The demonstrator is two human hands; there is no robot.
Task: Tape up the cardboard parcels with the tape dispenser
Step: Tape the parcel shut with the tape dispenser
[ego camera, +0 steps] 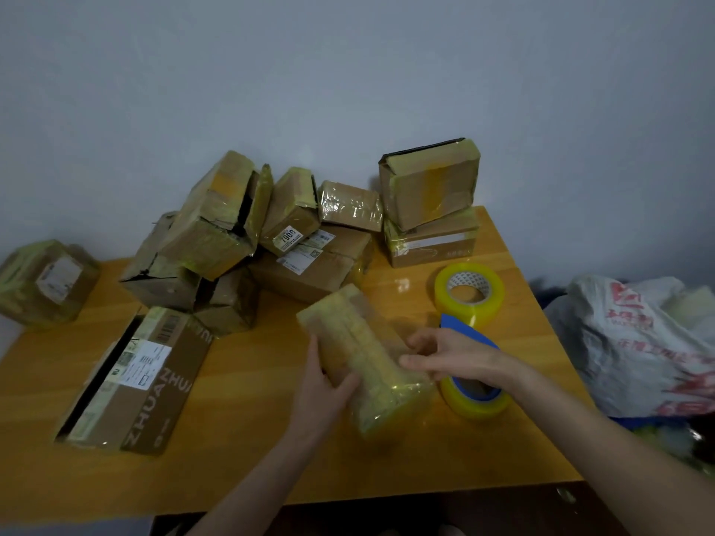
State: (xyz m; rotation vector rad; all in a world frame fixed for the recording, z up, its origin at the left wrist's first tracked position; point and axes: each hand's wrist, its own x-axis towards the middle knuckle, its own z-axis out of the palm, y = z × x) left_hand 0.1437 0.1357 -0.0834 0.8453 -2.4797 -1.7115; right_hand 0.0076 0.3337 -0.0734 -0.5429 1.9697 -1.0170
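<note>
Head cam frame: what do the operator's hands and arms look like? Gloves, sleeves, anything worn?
Both are bare. The left hand and right hand have no gloves, and no sleeve shows on either forearm up to the frame edge. No watch, band or ring is visible, though blur around the fingers could hide a thin ring. No markers or cables are attached.

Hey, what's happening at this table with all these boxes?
A person holds a small tape-wrapped parcel over the table, left hand gripping one side, right hand holding the other. The tape dispenser lies on the table under the right wrist, a spare tape roll behind it. More parcels are piled at the back.
</note>
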